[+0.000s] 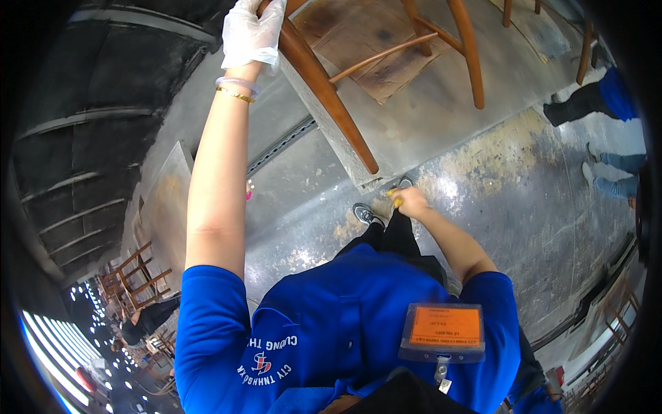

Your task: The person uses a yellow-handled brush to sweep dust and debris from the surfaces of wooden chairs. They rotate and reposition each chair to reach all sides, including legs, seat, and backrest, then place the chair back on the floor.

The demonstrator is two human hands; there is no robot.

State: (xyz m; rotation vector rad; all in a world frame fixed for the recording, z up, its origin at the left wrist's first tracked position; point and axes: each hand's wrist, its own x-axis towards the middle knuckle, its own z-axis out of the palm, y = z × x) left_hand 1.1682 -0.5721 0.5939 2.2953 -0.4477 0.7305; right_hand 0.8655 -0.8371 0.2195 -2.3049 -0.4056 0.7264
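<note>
A brown wooden chair with curved, rounded legs and thin rungs (386, 48) is standing on a grey raised metal platform, tilting slightly in the view, its nearest leg reaching down to the platform's front edge. Its upper frame is being gripped at the top. A small yellow object (396, 200) is sitting low beside the platform's corner, mostly covered, its shape staying unclear.

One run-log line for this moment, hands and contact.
left hand: gloved, gripping wooden chair | right hand: low, holding small yellow object | chair: on platform
</note>
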